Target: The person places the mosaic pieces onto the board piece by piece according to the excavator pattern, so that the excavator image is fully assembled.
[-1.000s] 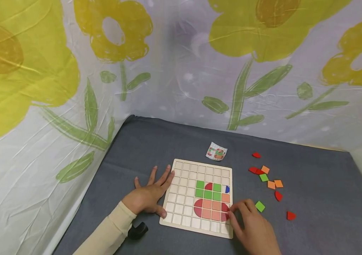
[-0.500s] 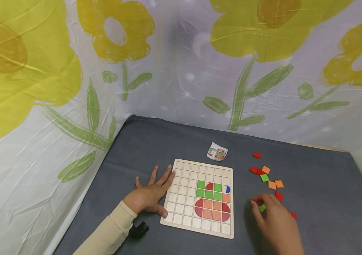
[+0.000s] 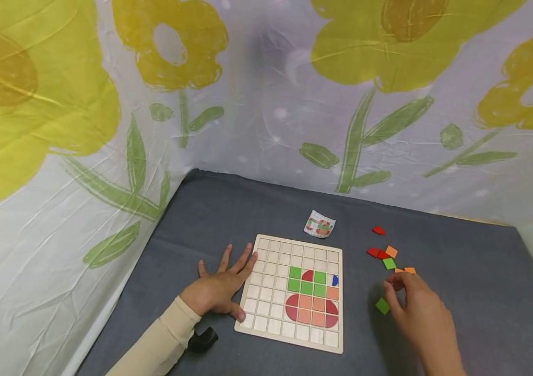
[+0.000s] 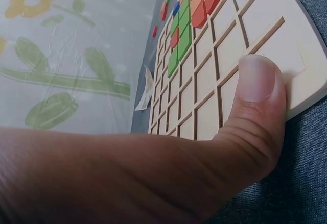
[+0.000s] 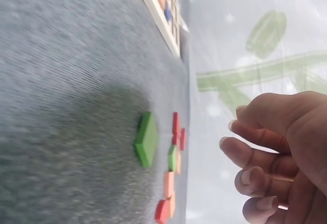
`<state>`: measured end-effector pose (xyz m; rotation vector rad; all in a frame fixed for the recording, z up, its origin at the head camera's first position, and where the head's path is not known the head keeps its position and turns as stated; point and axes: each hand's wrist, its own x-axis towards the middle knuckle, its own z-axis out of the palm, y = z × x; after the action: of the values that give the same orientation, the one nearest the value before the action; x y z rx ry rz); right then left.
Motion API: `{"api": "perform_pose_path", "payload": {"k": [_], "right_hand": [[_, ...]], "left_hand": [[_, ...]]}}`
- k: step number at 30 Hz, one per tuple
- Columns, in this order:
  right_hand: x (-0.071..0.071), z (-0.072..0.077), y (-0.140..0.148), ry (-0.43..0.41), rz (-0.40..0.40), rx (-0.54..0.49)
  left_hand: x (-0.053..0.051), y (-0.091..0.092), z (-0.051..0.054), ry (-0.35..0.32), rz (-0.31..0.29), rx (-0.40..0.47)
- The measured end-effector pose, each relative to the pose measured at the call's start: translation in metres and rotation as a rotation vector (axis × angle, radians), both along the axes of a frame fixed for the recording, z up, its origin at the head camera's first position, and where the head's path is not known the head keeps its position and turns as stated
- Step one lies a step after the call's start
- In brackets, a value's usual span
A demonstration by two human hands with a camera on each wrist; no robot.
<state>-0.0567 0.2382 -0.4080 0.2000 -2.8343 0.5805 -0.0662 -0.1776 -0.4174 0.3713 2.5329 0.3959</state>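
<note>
My left hand [image 3: 216,292] rests with spread fingers on the left edge of the wooden grid board [image 3: 263,308]; its thumb [image 4: 256,81] presses a corner cell in the left wrist view. Green, red, salmon and blue pieces fill cells on the board's right half. Above the cloth right of the board, my right hand [image 3: 423,318] hovers with loosely bent fingers and holds nothing. A green square [image 3: 382,306] lies just left of it, and shows below the fingers in the right wrist view [image 5: 146,140]. The hand hides part of the cloth.
A small printed card [image 3: 320,224] lies behind the board. Loose red pieces [image 3: 378,230], orange squares [image 3: 391,251] and another green square [image 3: 389,263] are scattered at the right. A black object [image 3: 203,340] sits by my left wrist. A flowered curtain stands behind the table.
My right hand has let go of the red piece at the board's right edge and moved right, past the near green square, and slightly up. My left hand has stayed in place.
</note>
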Motion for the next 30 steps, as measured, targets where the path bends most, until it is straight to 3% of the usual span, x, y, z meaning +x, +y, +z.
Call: {"api": "perform_pose_path", "payload": {"k": [10,21,28,30], "right_hand": [[-0.018,0.007,0.002,-0.047,0.015,0.012],[-0.052,0.000,-0.002,-0.044,0.075,0.037],[-0.071,-0.007,-0.004,-0.145,0.091,0.065],[-0.076,-0.010,-0.005,-0.169,0.091,0.075]], "left_hand": [[-0.005,-0.008,-0.030,0.032,-0.013,0.038],[-0.007,-0.009,-0.030,0.048,-0.017,0.047],[-0.008,-0.009,-0.035,0.036,-0.006,0.026],[-0.007,-0.007,-0.030,0.021,0.006,0.019]]}}
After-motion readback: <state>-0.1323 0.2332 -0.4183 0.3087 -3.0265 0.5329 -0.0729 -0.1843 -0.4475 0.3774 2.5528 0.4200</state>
